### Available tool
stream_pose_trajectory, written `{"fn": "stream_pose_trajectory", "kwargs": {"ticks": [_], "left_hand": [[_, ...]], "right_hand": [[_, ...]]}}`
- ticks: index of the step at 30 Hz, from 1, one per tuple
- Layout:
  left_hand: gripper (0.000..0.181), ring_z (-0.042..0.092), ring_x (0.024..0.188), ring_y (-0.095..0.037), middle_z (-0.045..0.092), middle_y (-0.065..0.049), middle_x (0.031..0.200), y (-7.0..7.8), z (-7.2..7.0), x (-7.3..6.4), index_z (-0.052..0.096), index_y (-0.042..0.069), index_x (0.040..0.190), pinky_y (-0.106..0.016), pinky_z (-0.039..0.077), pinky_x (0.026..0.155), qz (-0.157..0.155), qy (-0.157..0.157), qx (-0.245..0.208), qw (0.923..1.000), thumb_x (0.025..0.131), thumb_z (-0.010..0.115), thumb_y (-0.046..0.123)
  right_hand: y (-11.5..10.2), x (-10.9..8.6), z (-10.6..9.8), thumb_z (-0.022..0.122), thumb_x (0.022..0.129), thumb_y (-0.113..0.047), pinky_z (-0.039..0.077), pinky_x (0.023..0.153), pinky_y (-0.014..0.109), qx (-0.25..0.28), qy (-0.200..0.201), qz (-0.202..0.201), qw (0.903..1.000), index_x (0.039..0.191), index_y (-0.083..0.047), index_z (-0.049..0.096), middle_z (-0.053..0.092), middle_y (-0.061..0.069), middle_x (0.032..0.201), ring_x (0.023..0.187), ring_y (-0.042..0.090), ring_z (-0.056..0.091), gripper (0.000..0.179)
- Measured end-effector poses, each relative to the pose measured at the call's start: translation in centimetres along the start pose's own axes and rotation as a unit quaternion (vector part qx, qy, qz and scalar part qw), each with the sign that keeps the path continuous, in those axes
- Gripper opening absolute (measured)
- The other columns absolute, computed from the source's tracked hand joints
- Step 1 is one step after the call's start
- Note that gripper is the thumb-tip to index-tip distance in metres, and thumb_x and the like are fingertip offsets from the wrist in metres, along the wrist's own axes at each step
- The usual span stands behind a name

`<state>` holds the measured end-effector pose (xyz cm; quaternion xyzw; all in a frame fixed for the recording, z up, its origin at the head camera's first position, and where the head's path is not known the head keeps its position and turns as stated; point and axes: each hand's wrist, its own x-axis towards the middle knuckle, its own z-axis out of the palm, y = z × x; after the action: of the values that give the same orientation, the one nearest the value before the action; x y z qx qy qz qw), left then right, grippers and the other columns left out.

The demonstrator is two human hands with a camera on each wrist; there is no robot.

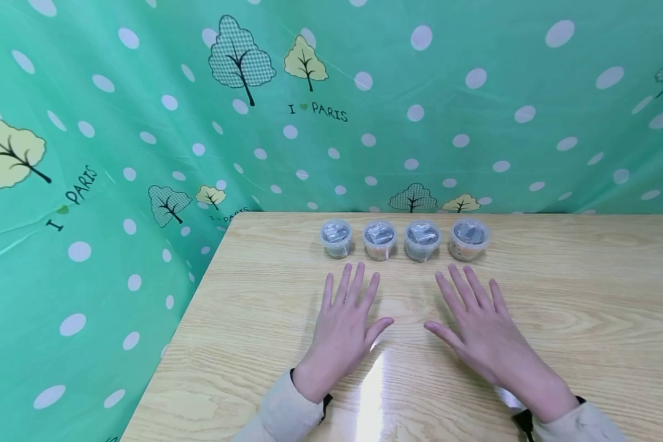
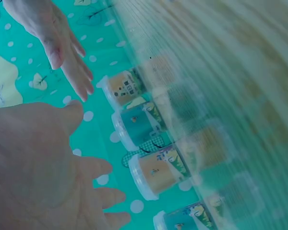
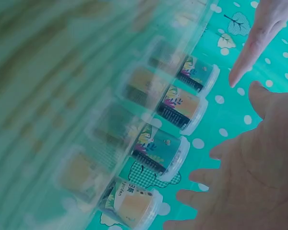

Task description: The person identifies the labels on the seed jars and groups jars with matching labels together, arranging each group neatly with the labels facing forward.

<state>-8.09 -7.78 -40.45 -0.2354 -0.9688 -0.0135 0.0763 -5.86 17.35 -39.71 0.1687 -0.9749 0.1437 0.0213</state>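
Several small clear plastic tubs with lids stand in a row near the table's far edge: the leftmost tub [image 1: 336,239], a second tub [image 1: 379,240], a third tub [image 1: 422,240] and the rightmost tub [image 1: 468,239]. Side-on in the wrist views, teal tub [image 2: 141,125] and orange tub [image 3: 182,109] alternate, with printed labels. My left hand [image 1: 342,331] is palm down on the near side of the left tubs, fingers spread, holding nothing. Likewise my right hand [image 1: 483,334] spreads its fingers before the right tubs, apart from them. Clear packets show at the lids.
A pale wood-grain table [image 1: 243,344] carries the tubs and reflects them in its glossy surface. Behind and to the left hangs a green curtain [image 1: 364,153] with white dots and printed trees, close to the table's edges.
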Motion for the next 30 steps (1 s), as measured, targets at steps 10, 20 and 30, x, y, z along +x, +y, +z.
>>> {"fn": "stream_pose_trajectory", "kwargs": {"ticks": [10, 20, 30], "left_hand": [[0.071, 0.006, 0.154, -0.032, 0.014, -0.012, 0.166, -0.7, 0.0, -0.2, 0.021, 0.019, 0.159, -0.056, 0.002, 0.124, -0.01, -0.008, -0.014, 0.9998, 0.102, 0.03, 0.06], [0.071, 0.009, 0.153, -0.034, 0.016, -0.014, 0.165, -2.0, -0.1, -0.5, 0.022, 0.017, 0.159, -0.056, 0.004, 0.124, -0.027, -0.006, -0.019, 0.9994, 0.103, 0.03, 0.059], [0.072, 0.01, 0.153, -0.035, 0.018, -0.016, 0.165, -3.3, -0.3, -0.4, 0.023, 0.015, 0.159, -0.057, 0.004, 0.124, -0.04, 0.002, -0.021, 0.999, 0.102, 0.034, 0.058]], "right_hand": [[-0.8, 0.7, 0.1, 0.044, 0.1, -0.056, 0.0, 0.12, 0.065, 0.006, 0.0, -0.011, 0.9999, 0.16, -0.014, 0.012, 0.008, 0.016, 0.166, 0.151, 0.041, 0.008, 0.08], [-1.7, 1.5, 0.3, 0.044, 0.101, -0.056, 0.008, 0.12, 0.065, -0.004, 0.001, -0.035, 0.9994, 0.16, -0.014, 0.012, 0.007, 0.015, 0.166, 0.151, 0.041, 0.01, 0.08], [-2.8, 2.7, 0.8, 0.047, 0.1, -0.054, 0.017, 0.118, 0.065, -0.011, 0.016, -0.062, 0.9979, 0.159, -0.012, 0.017, 0.013, 0.018, 0.165, 0.151, 0.04, 0.013, 0.079]]}}
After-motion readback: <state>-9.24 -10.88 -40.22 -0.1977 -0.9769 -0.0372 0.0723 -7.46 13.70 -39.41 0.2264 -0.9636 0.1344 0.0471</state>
